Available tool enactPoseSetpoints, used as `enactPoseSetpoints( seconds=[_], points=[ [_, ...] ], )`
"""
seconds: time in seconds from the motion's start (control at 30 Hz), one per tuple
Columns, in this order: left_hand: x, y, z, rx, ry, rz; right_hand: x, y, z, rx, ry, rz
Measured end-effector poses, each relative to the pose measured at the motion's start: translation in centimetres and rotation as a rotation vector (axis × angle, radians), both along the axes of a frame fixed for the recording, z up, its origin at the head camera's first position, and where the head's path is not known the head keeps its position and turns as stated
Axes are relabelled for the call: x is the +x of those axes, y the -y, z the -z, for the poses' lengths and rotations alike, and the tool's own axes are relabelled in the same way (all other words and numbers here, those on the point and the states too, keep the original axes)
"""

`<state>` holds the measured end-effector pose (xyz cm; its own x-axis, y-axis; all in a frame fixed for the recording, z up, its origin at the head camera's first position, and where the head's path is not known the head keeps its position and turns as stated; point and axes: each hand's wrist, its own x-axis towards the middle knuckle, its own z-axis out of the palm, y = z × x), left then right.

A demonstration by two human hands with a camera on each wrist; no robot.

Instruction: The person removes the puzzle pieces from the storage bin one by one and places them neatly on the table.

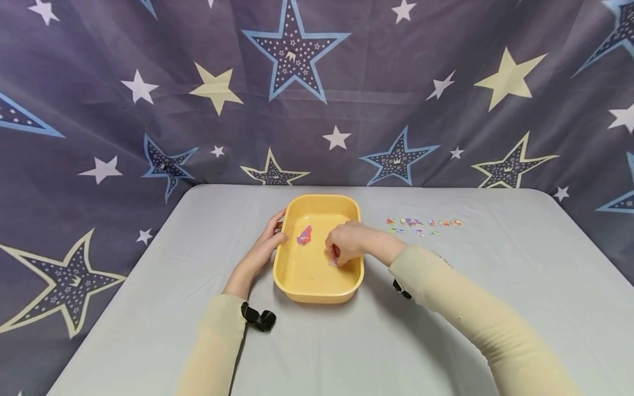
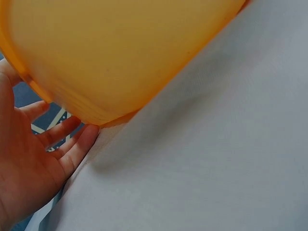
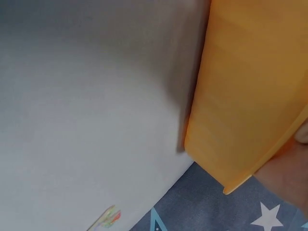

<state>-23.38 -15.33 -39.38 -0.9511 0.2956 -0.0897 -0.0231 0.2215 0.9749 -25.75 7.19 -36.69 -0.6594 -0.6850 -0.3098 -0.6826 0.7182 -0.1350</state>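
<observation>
A yellow plastic basin (image 1: 307, 278) sits on the table. My left hand (image 1: 264, 247) holds its left side, thumb at the rim and fingers against the outer wall; the left wrist view shows those fingers (image 2: 77, 144) touching the wall. My right hand (image 1: 346, 242) reaches inside, fingertips curled down at a small pale pink flat piece (image 1: 334, 262), mostly hidden under them. On the basin floor, left of that hand, lies a red and purple flat cut-out (image 1: 304, 236). The right wrist view shows only part of my right hand (image 3: 286, 168) past the rim.
Several small colourful flat pieces (image 1: 411, 222) lie in rows on the grey-covered table (image 1: 495, 275), right of the basin. A thin strip-like item (image 1: 443, 259) is partly hidden behind the right forearm. A dark star-patterned cloth (image 1: 396, 99) hangs behind the table.
</observation>
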Motion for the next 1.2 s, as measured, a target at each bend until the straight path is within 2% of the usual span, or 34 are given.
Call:
enactPoseSetpoints(
  seconds=[0.27,0.57,0.97,1.2],
  points=[
    [-0.2,0.0,0.0,0.004,0.003,0.000,0.2,-0.2,0.1,-0.079,-0.024,-0.003],
    [-0.2,0.0,0.0,0.006,0.005,-0.004,0.1,-0.6,0.2,-0.234,-0.041,-0.019],
    [0.0,0.0,0.1,-0.003,0.004,-0.009,0.3,-1.2,0.4,-0.366,-0.065,-0.050],
    [-1.7,0.6,3.0,-0.001,-0.045,-0.022,0.4,-2.1,0.4,-0.448,-0.122,-0.066]
  ],
)
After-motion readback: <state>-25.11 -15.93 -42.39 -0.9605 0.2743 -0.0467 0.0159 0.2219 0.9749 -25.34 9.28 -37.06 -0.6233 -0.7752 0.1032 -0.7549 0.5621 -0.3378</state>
